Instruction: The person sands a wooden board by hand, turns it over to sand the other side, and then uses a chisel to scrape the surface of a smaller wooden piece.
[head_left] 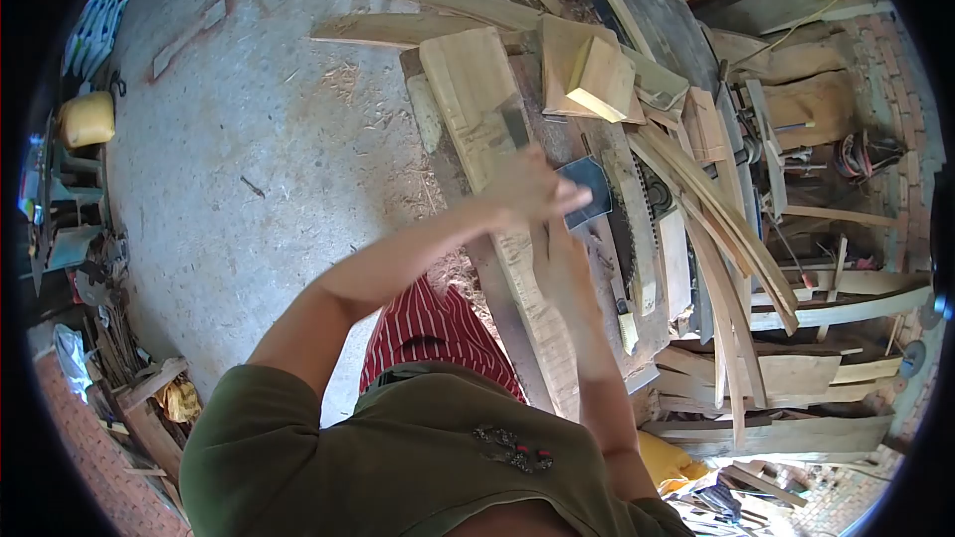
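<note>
Grip I can't tell; my left hand (525, 185) and right hand (567, 267) are meeting by the long tan wooden beam (464, 78), needing steadiness.

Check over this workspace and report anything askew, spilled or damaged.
Wood shavings litter the floor left of the thick plank, and a small block sits askew on a board. Both look untidy; I see no clear damage.

Rough matt wooden plank (463, 89), dusty concrete floor (298, 139), striped cloth trousers (433, 333)
</note>
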### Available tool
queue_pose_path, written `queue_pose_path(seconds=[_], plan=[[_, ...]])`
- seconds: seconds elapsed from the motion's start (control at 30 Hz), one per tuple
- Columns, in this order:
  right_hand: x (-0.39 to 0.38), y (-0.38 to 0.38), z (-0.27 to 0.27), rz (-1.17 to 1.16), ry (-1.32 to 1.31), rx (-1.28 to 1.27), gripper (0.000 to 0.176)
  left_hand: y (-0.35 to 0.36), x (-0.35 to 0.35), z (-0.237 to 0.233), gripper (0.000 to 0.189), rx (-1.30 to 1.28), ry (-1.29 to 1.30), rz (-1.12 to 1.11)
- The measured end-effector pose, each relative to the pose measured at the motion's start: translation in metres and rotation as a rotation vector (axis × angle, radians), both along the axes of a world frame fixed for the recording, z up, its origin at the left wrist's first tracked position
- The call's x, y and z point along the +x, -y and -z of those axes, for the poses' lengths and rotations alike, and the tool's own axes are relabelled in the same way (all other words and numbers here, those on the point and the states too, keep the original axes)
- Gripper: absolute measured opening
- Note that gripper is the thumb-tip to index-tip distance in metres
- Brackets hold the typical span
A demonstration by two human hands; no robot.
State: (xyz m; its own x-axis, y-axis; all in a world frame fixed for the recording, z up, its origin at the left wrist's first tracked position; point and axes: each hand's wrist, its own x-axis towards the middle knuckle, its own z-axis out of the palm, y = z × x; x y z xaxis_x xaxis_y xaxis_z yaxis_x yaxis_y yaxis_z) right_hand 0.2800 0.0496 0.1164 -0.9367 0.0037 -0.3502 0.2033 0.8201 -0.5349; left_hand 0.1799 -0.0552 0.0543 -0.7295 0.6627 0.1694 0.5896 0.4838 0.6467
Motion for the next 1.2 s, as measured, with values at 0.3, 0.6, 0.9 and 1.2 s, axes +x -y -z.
queue_pose_path(seconds=[0.3, 0.6, 0.9, 1.2], plan=[[-0.023, 0.009, -0.006, -0.009, 0.001, 0.095, 0.038, -0.001, -0.021, 0.013, 0.072, 0.178, -0.035, -0.115], [-0.101, 0.025, 0.024, -0.066, -0.147, 0.118, 0.039, 0.03, -0.11, -0.008, 0.064, 0.035, 0.235, -0.056], [-0.036, 0.035, 0.001, 0.018, -0.07, 0.003, 0.035, 0.028, -0.043, 0.013, 0.072, 0.199, 0.013, -0.012], [-0.112, 0.041, 0.016, -0.045, -0.177, 0.043, 0.041, 0.039, -0.11, -0.002, 0.057, 0.162, 0.181, -0.042]])
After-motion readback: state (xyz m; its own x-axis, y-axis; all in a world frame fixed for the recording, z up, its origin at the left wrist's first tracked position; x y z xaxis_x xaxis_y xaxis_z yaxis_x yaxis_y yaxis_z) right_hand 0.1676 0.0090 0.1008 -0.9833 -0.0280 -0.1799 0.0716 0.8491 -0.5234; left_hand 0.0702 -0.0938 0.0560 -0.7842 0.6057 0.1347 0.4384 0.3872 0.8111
